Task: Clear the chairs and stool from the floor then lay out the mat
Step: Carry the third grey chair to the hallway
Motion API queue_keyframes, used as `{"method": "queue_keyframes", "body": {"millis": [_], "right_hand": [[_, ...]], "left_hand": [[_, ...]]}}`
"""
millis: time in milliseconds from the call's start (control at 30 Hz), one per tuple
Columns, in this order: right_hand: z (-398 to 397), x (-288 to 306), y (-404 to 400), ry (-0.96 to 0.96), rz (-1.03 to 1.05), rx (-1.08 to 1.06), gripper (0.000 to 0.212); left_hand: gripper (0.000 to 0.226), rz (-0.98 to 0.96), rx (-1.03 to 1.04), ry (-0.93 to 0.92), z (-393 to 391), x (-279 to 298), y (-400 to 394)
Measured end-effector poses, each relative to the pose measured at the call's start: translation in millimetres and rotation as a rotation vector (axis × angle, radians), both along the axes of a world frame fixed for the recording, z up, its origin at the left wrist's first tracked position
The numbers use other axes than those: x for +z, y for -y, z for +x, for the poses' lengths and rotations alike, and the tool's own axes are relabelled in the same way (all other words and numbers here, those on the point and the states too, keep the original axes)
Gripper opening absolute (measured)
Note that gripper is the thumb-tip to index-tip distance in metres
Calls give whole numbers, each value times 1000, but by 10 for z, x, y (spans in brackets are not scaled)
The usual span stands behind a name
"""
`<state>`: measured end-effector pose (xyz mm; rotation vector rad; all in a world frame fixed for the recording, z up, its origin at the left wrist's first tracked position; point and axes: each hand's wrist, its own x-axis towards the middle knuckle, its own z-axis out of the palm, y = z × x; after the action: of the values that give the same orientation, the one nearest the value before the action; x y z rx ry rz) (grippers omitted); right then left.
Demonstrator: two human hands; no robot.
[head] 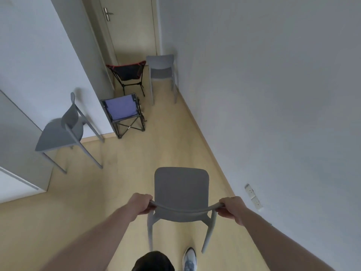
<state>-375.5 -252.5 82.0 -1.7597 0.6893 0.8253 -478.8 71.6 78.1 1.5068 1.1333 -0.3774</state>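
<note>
Clearing is underway: left hand [141,204] and right hand [232,208] clamp the grey chair's [181,187] backrest; four chairs remain farther off; no mat visible.

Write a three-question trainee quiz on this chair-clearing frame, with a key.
1. True or false: both hands grip the backrest of the nearest grey chair.
2. How many chairs show in all?
3. Which chair stands nearest the door: A the purple folding chair, B the black-and-red folding chair?

Key: 1 true, the left hand and right hand hold its ends. 2 five. 3 B.
</note>
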Motion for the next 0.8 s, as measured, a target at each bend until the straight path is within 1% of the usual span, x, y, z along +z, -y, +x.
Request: {"method": "queue_keyframes", "body": {"millis": [100, 200, 333, 467, 700, 800], "right_hand": [[444, 38, -128, 17, 2, 88, 24], [889, 12, -267, 47, -6, 153, 30], [1351, 140, -555, 47, -15, 206, 25], [1829, 130, -856, 53, -40, 247, 22], [2845, 16, -1623, 26, -98, 264, 22], [3172, 10, -1887, 24, -117, 255, 21]], "left_hand": [[15, -43, 57, 17, 220, 60, -63], [15, -33, 122, 26, 453, 101, -149], [16, -55, 169, 47, 825, 90, -329], [15, -58, 192, 35, 1252, 77, -597], [18, -75, 216, 0, 2226, -62, -1330], [16, -91, 203, -15, 2552, -95, -1609]]}}
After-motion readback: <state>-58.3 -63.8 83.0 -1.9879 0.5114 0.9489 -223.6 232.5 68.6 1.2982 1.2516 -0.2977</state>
